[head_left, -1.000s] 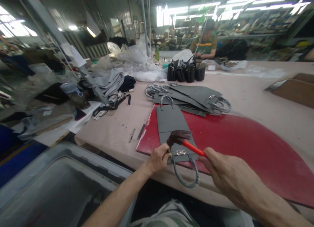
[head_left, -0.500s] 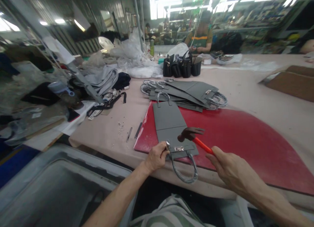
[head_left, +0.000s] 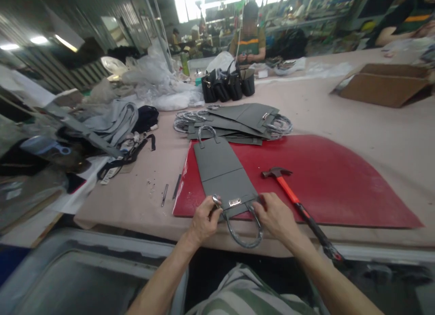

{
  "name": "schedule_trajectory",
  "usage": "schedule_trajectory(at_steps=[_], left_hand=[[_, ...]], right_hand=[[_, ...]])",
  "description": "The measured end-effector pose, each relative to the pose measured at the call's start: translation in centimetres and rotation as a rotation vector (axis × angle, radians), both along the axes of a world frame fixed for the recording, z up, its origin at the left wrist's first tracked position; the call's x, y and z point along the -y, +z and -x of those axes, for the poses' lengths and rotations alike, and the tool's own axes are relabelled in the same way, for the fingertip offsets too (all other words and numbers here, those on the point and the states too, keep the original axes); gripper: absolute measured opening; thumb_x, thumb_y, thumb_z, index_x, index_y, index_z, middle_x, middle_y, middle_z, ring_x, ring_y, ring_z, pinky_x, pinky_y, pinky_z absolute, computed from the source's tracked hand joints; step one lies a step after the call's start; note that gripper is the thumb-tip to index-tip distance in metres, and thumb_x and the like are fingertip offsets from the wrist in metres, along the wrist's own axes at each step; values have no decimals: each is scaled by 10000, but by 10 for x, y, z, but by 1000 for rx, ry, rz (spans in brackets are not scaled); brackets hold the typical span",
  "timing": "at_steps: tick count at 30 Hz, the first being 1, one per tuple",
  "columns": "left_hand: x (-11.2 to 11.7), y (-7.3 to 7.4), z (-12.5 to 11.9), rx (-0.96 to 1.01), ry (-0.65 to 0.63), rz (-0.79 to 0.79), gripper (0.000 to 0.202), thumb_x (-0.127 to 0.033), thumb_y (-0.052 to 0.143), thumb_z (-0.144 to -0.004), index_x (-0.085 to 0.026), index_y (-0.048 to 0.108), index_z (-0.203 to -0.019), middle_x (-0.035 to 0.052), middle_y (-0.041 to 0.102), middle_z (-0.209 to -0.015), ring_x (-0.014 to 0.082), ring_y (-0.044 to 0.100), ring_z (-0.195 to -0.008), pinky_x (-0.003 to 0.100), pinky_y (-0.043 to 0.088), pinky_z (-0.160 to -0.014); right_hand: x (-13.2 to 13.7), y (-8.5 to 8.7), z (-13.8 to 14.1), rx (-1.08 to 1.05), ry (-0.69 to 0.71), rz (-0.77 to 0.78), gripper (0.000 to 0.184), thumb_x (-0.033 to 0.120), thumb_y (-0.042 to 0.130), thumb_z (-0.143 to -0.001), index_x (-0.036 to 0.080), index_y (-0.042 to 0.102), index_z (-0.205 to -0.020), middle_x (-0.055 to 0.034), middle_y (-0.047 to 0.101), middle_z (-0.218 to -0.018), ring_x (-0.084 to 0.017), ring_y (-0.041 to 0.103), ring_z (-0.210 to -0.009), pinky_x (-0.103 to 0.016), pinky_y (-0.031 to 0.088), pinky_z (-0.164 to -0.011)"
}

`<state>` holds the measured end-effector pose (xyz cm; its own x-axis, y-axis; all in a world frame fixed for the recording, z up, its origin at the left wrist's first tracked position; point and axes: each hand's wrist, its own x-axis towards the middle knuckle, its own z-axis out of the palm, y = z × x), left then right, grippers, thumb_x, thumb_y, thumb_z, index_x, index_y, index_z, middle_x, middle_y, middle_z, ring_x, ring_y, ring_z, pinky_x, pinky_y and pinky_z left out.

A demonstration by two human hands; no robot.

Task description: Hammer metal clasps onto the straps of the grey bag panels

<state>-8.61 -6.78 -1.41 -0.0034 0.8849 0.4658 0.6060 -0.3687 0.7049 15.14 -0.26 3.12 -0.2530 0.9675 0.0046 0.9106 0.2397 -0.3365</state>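
Note:
A flat grey bag panel [head_left: 222, 172] with a looped handle at each end lies on a red mat [head_left: 326, 183]. My left hand [head_left: 204, 220] pinches the panel's near left corner, beside a small silver ring. My right hand [head_left: 277, 217] grips its near right corner, where the near handle [head_left: 243, 235] hangs over the table edge. A silver clasp [head_left: 234, 202] sits between my hands. A hammer [head_left: 295, 201] with a red and black handle lies on the mat just right of my right hand.
A pile of several grey panels [head_left: 238, 122] lies behind the mat, with black bags [head_left: 227, 86] beyond. A cardboard box [head_left: 384, 84] stands far right. Small metal tools [head_left: 170, 190] lie left of the mat; fabric clutter fills the left. A person sits across the table.
My right hand has laid the hammer down on the red mat and moved onto the panel's near right corner. My left hand stays at the near left corner.

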Motion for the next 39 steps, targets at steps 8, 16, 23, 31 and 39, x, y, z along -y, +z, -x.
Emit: schedule_trajectory(at_steps=[8,16,23,31,39], left_hand=[[15,-9,-1,115,77,20,153,-196,541,-922,-174,644,-1033,132,714,-1159,231,680,-1110,389,558,-966],[-16,17,-22,655,157,269,200,-323,663,-863,-162,702,-974,117,735,-1147,235,686,-1086,352,526,-977],[-30,35,-52,736,38,406,218,-319,683,-823,-154,717,-960,87,755,-1040,136,672,-702,200,500,-550],[-25,47,-43,772,32,385,212,-320,675,-845,-150,706,-968,95,762,-1029,180,718,-851,261,584,-732],[-16,47,-30,772,16,353,184,-310,671,-879,-147,692,-960,91,764,-1027,196,725,-940,293,579,-860]], right_hand=[[0,2,30,11,-172,208,456,393,709,-787,143,530,-1124,-139,572,-1106,-310,646,-976,-348,439,-742],[2,-2,27,-483,-315,327,458,268,757,-590,213,487,-956,-68,598,-944,-272,618,-890,-335,418,-717],[10,-14,26,-1219,-265,764,462,427,766,-565,192,573,-913,2,615,-701,-156,540,-574,-277,402,-543],[15,-20,31,-1431,-115,865,366,471,844,-610,177,668,-739,11,577,-603,-125,450,-542,-271,371,-562],[30,-32,43,-1553,-93,888,343,448,858,-620,190,717,-796,-11,643,-697,-156,497,-622,-302,414,-663]])
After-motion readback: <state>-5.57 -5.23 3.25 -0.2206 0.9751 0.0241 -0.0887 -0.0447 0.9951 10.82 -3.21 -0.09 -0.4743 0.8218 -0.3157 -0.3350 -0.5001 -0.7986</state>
